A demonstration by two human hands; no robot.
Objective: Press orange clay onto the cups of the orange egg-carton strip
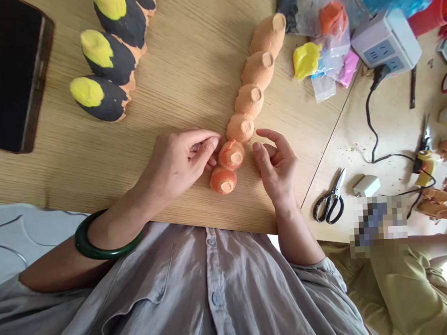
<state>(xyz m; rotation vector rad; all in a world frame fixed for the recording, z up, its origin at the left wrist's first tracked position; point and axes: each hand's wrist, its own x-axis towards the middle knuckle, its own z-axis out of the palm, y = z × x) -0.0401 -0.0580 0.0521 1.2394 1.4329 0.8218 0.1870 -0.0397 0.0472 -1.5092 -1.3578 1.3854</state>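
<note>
A strip of joined, rounded peach-coloured bumps (255,102) with flat tips runs diagonally across the wooden table. Its nearest bump (223,181) has a brighter orange coat, which looks like modelling clay. More orange lies on the second bump (232,155), with a raised edge on its upper side. My left hand (187,157) is beside that second bump, thumb and forefinger pinched together; whatever is between them is hidden. To the strip's right, my right hand (278,167) has its thumb and forefinger apart, holding nothing, close to the bumps.
Black bumps with yellow tops (107,56) stand at upper left beside a dark-screened device (10,71). Bagged clay, including a yellow lump (307,60), lies near a power socket block (385,41). Scissors (330,199) and a white adapter (367,185) lie right. Another person's leg (398,283) shows lower right.
</note>
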